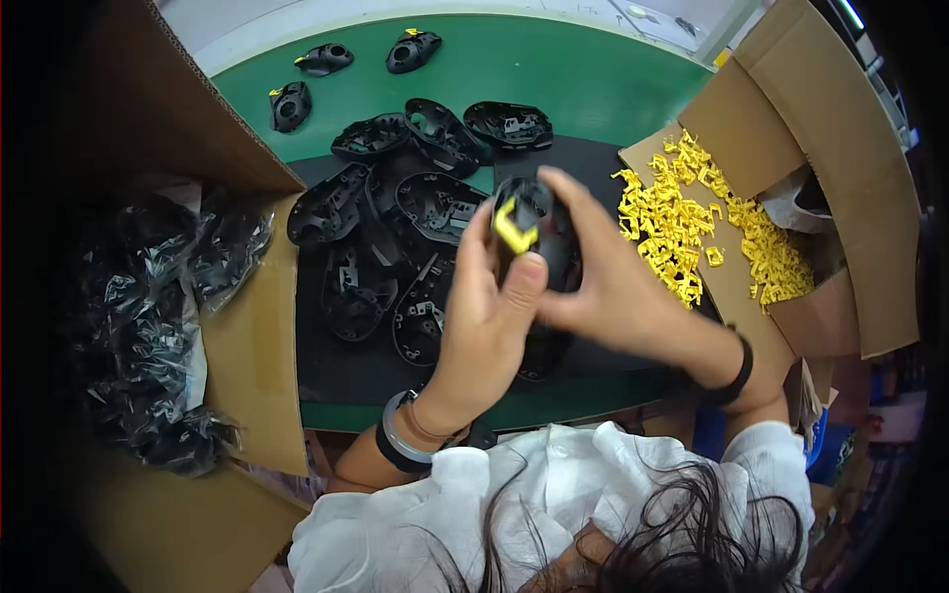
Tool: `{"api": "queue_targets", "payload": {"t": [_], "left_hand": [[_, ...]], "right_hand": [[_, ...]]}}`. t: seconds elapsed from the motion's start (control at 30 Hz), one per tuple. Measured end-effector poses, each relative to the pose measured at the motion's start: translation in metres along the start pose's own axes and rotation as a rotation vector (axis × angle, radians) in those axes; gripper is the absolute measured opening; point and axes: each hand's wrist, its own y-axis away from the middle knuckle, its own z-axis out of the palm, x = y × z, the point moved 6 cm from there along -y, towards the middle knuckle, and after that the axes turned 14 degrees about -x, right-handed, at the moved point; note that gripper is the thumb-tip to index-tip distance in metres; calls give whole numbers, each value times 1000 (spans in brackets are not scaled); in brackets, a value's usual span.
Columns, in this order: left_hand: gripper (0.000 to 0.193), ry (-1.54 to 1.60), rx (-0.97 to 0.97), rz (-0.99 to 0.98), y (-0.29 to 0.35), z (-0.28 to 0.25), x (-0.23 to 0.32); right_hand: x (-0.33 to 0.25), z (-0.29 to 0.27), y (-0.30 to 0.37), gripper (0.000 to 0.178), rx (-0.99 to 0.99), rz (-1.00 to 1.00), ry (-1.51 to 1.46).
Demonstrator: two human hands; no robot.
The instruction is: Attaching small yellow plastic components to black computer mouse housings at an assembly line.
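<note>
Between my two hands is a black plastic shell (561, 252), tilted up above the mat. A yellow plastic clip (512, 232) sits at its upper left part. My left hand (484, 321) grips the shell from the left, its thumb against the lower end of the clip. Around the far and right side wraps my right hand (608, 287), slightly blurred, its fingers closed on the same shell. Just left of my hands, several black shells (435, 210) lie with their hollow insides up, partly overlapping on the black mat (331, 371).
Loose yellow clips (672, 227) are heaped on cardboard at the right, by an open carton (830, 109). At the left, a cardboard box (252, 336) holds black parts in clear plastic bags (148, 316). Several black pieces with yellow clips (410, 51) rest on the far green tabletop (573, 74).
</note>
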Motion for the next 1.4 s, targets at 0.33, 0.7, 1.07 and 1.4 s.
{"api": "queue_targets", "payload": {"t": [0.33,0.7,1.07,1.4], "left_hand": [[65,-226,-44,116,-1,-19,2],[67,-275,194,341,-2,-22,20],[41,363,-3,-7,-8,-10,-10],[34,571,-150,-139,-14,3,-25]], "right_hand": [[73,-64,-148,87,-19,71,361],[42,-65,-74,34,-305,36,111],[28,-55,91,21,95,240,362],[48,-21,85,14,174,165,612]]}}
